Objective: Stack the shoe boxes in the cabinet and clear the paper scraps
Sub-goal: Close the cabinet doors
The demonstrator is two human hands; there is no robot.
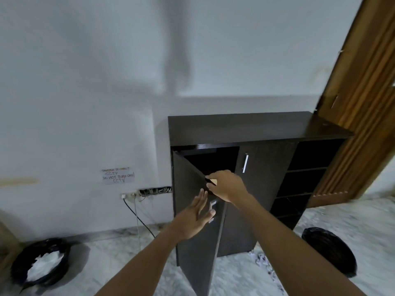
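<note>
A dark brown cabinet (256,127) stands against the white wall. Its left door (192,242) is swung open toward me; the right door (263,167) with a silver handle is closed. My right hand (226,185) grips the top corner of the open door. My left hand (195,216) is flat with straight fingers against the door's outer face, beside its silver handle (212,210). The inside behind the door is dark; no shoe boxes show. Paper scraps (264,261) lie on the marble floor by the cabinet's foot.
Open shelves (303,178) fill the cabinet's right side. A black-lined bin (329,248) sits on the floor at right, another bin with white paper (42,265) at left. Cables (139,218) hang from a wall socket. A wooden door frame (363,92) rises at right.
</note>
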